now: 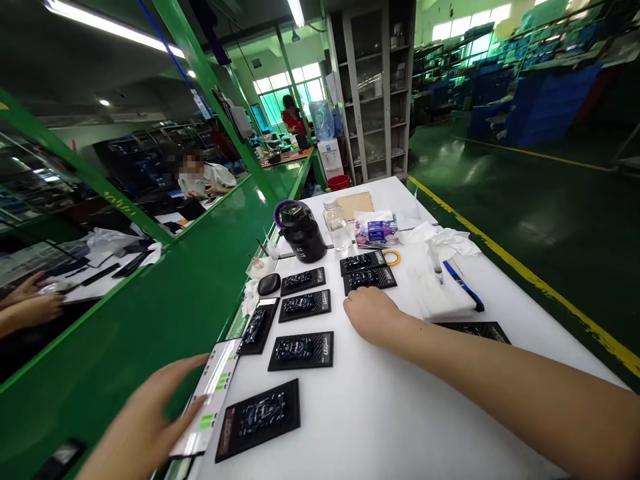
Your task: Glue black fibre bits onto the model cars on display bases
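Note:
My left hand (145, 413), slightly blurred, has thumb and forefinger apart beside a long white strip with green marks (216, 383); the fingertips overlap its edge. My right hand (371, 317) is closed, its curled fingers at the near edge of a black plaque with a dark model car (369, 279). Whatever the fingers hold is hidden. A similar plaque (361, 262) lies just behind. Further black car plaques lie on the left: one at the front (260, 419), one behind it (301, 350), two farther back (305, 305) and a tilted one (259, 327).
A black bottle (301, 233), clear bottle (338, 227) and tissue pack (376, 230) stand at the back. Yellow tape (392, 257), a syringe (436, 263) and a blue-black tool (464, 285) lie rightward. A green partition (150, 300) borders the left; another person (203, 177) sits beyond.

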`<control>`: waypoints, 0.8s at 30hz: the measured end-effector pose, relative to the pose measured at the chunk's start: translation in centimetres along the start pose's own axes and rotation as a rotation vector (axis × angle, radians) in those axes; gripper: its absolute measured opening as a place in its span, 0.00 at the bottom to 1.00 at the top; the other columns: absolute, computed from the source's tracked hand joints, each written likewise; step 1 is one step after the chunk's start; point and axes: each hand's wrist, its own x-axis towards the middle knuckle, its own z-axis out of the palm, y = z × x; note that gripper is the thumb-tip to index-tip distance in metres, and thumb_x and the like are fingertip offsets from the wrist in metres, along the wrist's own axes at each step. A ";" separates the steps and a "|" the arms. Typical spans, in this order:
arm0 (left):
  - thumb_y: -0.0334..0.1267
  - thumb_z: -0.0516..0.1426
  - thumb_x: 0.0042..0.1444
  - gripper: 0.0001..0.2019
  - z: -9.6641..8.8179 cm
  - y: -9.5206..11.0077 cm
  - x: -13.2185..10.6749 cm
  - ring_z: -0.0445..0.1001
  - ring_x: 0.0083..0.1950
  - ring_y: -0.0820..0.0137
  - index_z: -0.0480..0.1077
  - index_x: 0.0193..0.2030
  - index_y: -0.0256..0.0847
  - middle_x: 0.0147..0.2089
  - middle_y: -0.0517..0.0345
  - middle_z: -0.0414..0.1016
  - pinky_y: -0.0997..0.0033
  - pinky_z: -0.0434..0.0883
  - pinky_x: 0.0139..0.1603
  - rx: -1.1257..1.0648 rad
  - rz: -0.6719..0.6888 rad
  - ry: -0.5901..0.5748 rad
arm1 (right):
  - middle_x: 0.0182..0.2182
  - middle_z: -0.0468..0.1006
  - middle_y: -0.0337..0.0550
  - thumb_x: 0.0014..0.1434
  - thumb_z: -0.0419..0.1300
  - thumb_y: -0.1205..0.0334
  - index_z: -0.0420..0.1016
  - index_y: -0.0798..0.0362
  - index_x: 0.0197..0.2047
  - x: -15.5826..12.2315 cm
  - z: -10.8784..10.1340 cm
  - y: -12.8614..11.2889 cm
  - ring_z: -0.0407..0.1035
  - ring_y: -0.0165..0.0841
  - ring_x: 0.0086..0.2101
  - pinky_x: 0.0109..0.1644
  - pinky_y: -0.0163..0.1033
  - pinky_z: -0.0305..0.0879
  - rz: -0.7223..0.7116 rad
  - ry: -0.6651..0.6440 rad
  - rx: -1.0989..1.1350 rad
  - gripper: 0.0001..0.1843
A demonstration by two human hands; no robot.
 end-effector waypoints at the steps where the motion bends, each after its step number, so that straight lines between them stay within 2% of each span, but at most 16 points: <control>1: 0.49 0.58 0.60 0.24 0.5 2.4 1.3 0.74 0.57 0.55 0.65 0.62 0.53 0.59 0.56 0.75 0.50 0.74 0.56 0.003 0.076 -0.091 | 0.44 0.77 0.55 0.56 0.54 0.79 0.76 0.61 0.45 -0.2 0.1 0.3 0.72 0.41 0.43 0.47 0.41 0.66 -0.013 0.016 0.002 0.16; 3: 0.45 0.59 0.59 0.27 1.5 7.4 4.7 0.66 0.66 0.55 0.64 0.65 0.50 0.63 0.55 0.71 0.50 0.68 0.65 -0.017 0.192 -0.277 | 0.45 0.76 0.55 0.57 0.52 0.79 0.76 0.61 0.46 -1.0 0.1 1.1 0.71 0.41 0.44 0.48 0.42 0.65 -0.022 0.053 0.022 0.17; 5: 0.38 0.59 0.56 0.27 2.5 11.4 7.8 0.66 0.66 0.56 0.66 0.64 0.45 0.63 0.52 0.71 0.50 0.65 0.67 -0.036 0.234 -0.417 | 0.44 0.76 0.53 0.58 0.52 0.78 0.75 0.60 0.45 -2.0 -0.1 2.1 0.70 0.40 0.45 0.49 0.41 0.64 -0.009 0.099 0.063 0.15; 8: 0.32 0.61 0.49 0.33 3.1 14.5 10.3 0.69 0.62 0.56 0.66 0.65 0.39 0.62 0.48 0.72 0.51 0.67 0.64 -0.040 0.228 -0.501 | 0.44 0.76 0.50 0.64 0.50 0.72 0.75 0.56 0.42 -3.5 -0.5 3.4 0.70 0.37 0.45 0.48 0.39 0.63 0.056 0.176 0.148 0.12; 12: 0.30 0.60 0.49 0.34 2.7 16.8 9.7 0.70 0.60 0.55 0.64 0.66 0.38 0.60 0.47 0.73 0.51 0.68 0.63 -0.067 0.279 -0.504 | 0.44 0.76 0.49 0.67 0.49 0.67 0.77 0.54 0.43 -4.3 -0.4 3.6 0.70 0.36 0.47 0.50 0.39 0.63 0.128 0.222 0.229 0.14; 17: 0.30 0.59 0.50 0.33 2.2 22.2 8.0 0.70 0.59 0.59 0.63 0.66 0.46 0.59 0.54 0.74 0.52 0.65 0.66 -0.207 0.429 -0.571 | 0.44 0.77 0.51 0.61 0.54 0.71 0.79 0.56 0.42 -4.2 0.2 3.1 0.69 0.42 0.48 0.51 0.42 0.64 0.122 0.185 0.223 0.12; 19: 0.31 0.60 0.51 0.33 2.4 23.2 8.3 0.68 0.60 0.59 0.64 0.65 0.47 0.60 0.55 0.72 0.53 0.65 0.66 -0.263 0.436 -0.611 | 0.43 0.77 0.51 0.59 0.54 0.74 0.79 0.57 0.42 -4.3 0.2 3.0 0.70 0.42 0.47 0.48 0.41 0.65 0.119 0.159 0.218 0.13; 21: 0.34 0.60 0.53 0.28 2.9 22.9 9.3 0.69 0.60 0.60 0.66 0.62 0.48 0.60 0.55 0.72 0.56 0.66 0.64 -0.331 0.399 -0.614 | 0.43 0.78 0.51 0.60 0.53 0.75 0.79 0.56 0.43 -4.6 0.0 3.2 0.70 0.42 0.47 0.47 0.41 0.66 0.120 0.150 0.216 0.15; 24: 0.36 0.55 0.60 0.10 4.5 21.2 11.6 0.74 0.51 0.64 0.73 0.47 0.44 0.50 0.54 0.76 0.61 0.71 0.55 -0.337 0.241 -0.517 | 0.43 0.79 0.50 0.61 0.50 0.75 0.79 0.55 0.44 -5.1 -0.6 3.6 0.71 0.43 0.48 0.48 0.43 0.66 0.121 0.158 0.216 0.17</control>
